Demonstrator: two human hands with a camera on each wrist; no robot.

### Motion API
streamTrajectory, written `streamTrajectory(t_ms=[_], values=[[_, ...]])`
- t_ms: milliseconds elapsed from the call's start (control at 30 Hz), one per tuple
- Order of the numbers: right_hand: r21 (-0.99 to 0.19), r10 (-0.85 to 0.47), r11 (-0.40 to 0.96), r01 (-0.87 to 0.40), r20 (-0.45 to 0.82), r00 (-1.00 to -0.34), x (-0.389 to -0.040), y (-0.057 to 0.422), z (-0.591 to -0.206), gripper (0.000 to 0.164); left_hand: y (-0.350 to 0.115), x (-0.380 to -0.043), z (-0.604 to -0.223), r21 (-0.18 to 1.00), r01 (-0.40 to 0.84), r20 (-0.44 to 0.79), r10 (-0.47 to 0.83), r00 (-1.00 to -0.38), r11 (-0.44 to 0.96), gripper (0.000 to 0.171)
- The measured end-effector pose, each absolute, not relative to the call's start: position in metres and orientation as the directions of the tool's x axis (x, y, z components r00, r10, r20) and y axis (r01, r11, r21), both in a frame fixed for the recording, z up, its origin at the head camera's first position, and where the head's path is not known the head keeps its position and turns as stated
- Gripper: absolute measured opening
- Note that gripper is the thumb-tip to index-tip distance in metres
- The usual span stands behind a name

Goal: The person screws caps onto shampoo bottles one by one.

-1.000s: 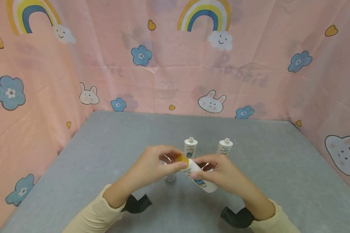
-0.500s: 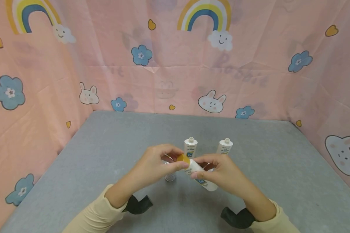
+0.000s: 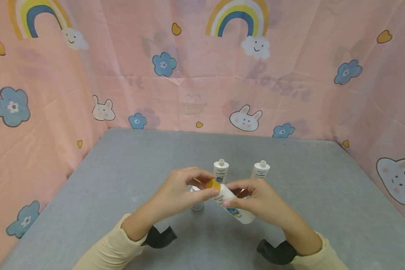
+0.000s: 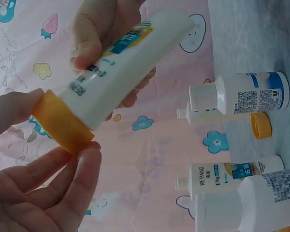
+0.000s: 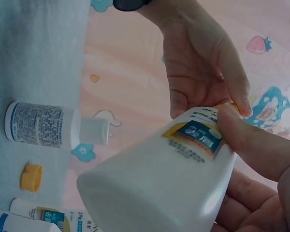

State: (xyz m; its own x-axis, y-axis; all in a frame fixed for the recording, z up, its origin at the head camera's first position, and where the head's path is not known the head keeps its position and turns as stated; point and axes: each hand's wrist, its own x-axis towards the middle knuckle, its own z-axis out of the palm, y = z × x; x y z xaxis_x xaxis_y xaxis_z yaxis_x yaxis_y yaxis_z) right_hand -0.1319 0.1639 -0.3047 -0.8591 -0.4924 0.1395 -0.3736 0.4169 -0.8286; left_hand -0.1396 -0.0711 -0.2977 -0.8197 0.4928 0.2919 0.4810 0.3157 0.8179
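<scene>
Above the table, my left hand (image 3: 179,191) pinches a yellow cap (image 4: 63,123) between thumb and fingertips. The cap sits at the narrow end of a white squeeze bottle (image 4: 135,67) with a teal and yellow label. My right hand (image 3: 261,200) grips this bottle round its body, its thumb pressed by the label in the right wrist view. The bottle tilts, its cap end up toward the left hand and its wide end down to the right. The left fingers partly cover the cap in the head view.
Two uncapped white bottles (image 3: 221,170) (image 3: 261,170) stand upright behind my hands. A white-capped bottle (image 3: 197,204) is partly hidden behind the left hand. The left wrist view shows another white-capped bottle (image 4: 268,198) and a loose yellow cap (image 4: 261,125) on the grey table (image 3: 155,150).
The left fingers and the yellow cap have shifted slightly to the right. The bottle's wide end has dipped and risen a little; both hands keep their hold.
</scene>
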Motion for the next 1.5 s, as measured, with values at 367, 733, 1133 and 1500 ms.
streamTrajectory(t_ms=[367, 733, 1133, 1500], values=[[-0.756, -0.440, 0.487, -0.438, 0.221, -0.871, -0.130, 0.163, -0.306, 0.029, -0.065, -0.145, -0.300, 0.848, 0.369, 0.169, 0.466, -0.868, 0.380, 0.035], [-0.723, -0.473, 0.492, -0.486, 0.246, -0.846, -0.132, 0.165, -0.310, 0.029, -0.063, -0.144, -0.306, 0.827, 0.439, 0.226, 0.506, -0.833, 0.352, 0.034], [-0.797, -0.482, 0.430, -0.424, 0.194, -0.854, -0.129, 0.161, -0.306, 0.034, -0.074, -0.146, -0.317, 0.886, 0.394, 0.237, 0.490, -0.839, 0.245, 0.039], [-0.783, -0.445, 0.466, -0.412, 0.195, -0.874, -0.131, 0.159, -0.310, 0.031, -0.074, -0.144, -0.316, 0.890, 0.369, 0.210, 0.479, -0.852, 0.267, 0.038]])
